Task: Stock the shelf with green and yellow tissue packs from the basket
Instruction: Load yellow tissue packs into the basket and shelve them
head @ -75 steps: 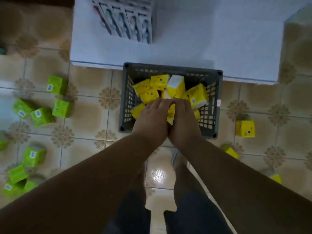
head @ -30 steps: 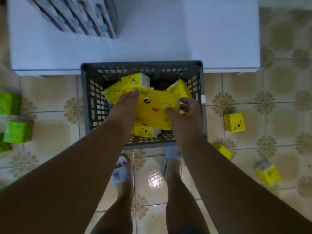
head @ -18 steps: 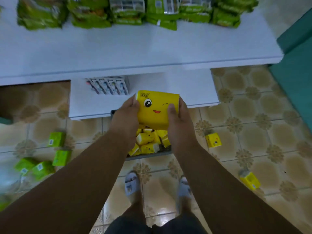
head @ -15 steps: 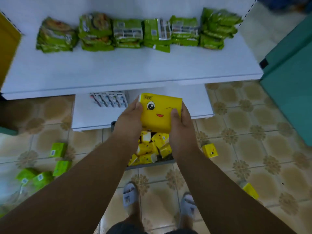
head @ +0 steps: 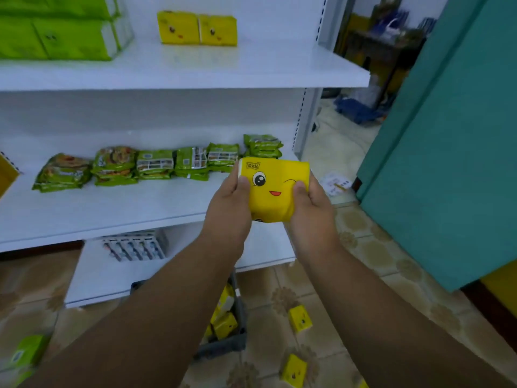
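Both hands carry one yellow tissue pack [head: 275, 189] in front of the shelving: the left hand [head: 228, 211] is clamped on its left edge, thumb pressed onto the printed face, and the right hand [head: 313, 214] is clamped on its right edge the same way, so the grip is a two-sided squeeze with the pack held clear of every surface. Above and to the left of the grip, on the upper shelf [head: 251, 68], two yellow packs [head: 197, 28] already stand side by side, with green tissue packs [head: 64, 32] stacked further left; the natural slot looks to be just right of that yellow pair. Behind the grip, the middle shelf [head: 112, 208] carries a row of green snack bags [head: 156, 165]. Below the grip, the basket [head: 223, 345] sits on the floor with more yellow packs inside, and loose ones lie around it. The pack is soft, so the squeeze may buckle it, and it could then sit crooked or topple. Lifting it could clip the upper shelf's front lip, or nudge the standing pair over. Stepping forward risks treading on the loose packs near the feet.
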Available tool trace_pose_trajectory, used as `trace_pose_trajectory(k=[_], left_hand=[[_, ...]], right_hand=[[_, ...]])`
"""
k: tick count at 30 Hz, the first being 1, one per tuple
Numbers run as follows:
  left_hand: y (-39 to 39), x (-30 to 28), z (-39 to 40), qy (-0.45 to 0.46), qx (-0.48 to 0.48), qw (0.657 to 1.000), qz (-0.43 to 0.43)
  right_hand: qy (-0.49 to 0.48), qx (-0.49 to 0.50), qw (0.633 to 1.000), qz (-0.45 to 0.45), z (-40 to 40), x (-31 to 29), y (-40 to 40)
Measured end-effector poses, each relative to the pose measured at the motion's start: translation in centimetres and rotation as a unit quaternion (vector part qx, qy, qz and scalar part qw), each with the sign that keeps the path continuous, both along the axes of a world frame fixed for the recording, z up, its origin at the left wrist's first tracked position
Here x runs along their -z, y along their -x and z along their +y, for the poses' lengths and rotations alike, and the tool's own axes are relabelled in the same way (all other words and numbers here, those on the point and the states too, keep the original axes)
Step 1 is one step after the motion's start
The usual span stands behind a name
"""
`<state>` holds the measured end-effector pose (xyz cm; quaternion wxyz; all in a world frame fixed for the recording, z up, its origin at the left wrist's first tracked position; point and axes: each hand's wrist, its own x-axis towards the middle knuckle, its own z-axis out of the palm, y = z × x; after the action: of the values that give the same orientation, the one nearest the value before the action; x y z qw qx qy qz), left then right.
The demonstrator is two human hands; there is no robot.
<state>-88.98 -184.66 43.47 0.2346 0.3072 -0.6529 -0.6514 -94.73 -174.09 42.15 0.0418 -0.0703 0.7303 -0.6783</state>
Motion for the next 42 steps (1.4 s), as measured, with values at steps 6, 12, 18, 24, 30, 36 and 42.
trace_pose_trajectory(k=[6, 12, 18, 24, 30, 36, 42], left_hand=[[2.7, -5.1, 0.6, 0.033, -0.011, 0.998, 0.046], [5.8, -9.1, -4.2, 0.032, -0.032, 0.994, 0.098], [11.5, -13.7, -10.4, 0.096, -0.023, 0.986, 0.136], [19.4, -16.8, -14.8, 0.143, 0.018, 0.98, 0.139], [27.5, -18.5, -18.7, 0.3, 0.064, 0.949, -0.07], [34.9, -18.9, -22.2, 0.395, 0.03, 0.907, -0.144], [40.6, -18.1, -24.8, 0.329, 0.01, 0.938, -0.105]], right_hand=[[0.001, -0.006, 0.999, 0.053, 0.6, -5.2, 2.7], [0.057, -0.04, 0.992, 0.104, -4.6, -9.1, 6.5], [0.084, -0.022, 0.986, 0.144, -11.1, -13.5, 12.9], [0.071, 0.024, 0.986, 0.147, -14.9, -17.0, 19.7], [-0.031, 0.032, 0.992, 0.12, -17.9, -18.9, 28.3], [-0.116, -0.034, 0.991, 0.056, -19.9, -18.9, 37.9], [-0.273, -0.134, 0.936, 0.177, -20.3, -18.9, 43.7]])
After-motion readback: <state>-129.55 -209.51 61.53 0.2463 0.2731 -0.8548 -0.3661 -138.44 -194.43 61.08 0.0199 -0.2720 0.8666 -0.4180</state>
